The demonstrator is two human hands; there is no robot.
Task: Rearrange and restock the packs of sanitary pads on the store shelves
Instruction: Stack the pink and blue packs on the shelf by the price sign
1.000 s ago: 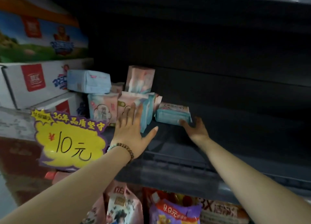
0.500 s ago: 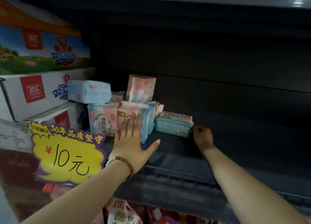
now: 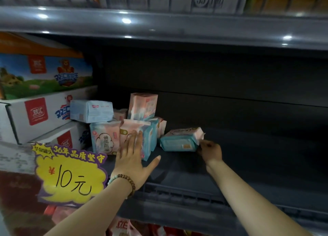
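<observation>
On the dark metal shelf (image 3: pixel 248 166), toward its left end, the left hand (image 3: pixel 132 162) presses straight, spread fingers against an upright pink-and-teal plastic pad pack (image 3: pixel 128 129) (front of a small cluster). The right hand (image 3: pixel 210 150) pinches the right end of a flat-lying teal pad pack (image 3: pixel 179 142) just beside the cluster with curled fingers.

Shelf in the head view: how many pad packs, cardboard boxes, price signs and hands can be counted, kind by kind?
Pad packs plainly apart: 5; more stand half hidden behind
Cardboard boxes: 3
Price signs: 1
Hands: 2
Total: 11
</observation>
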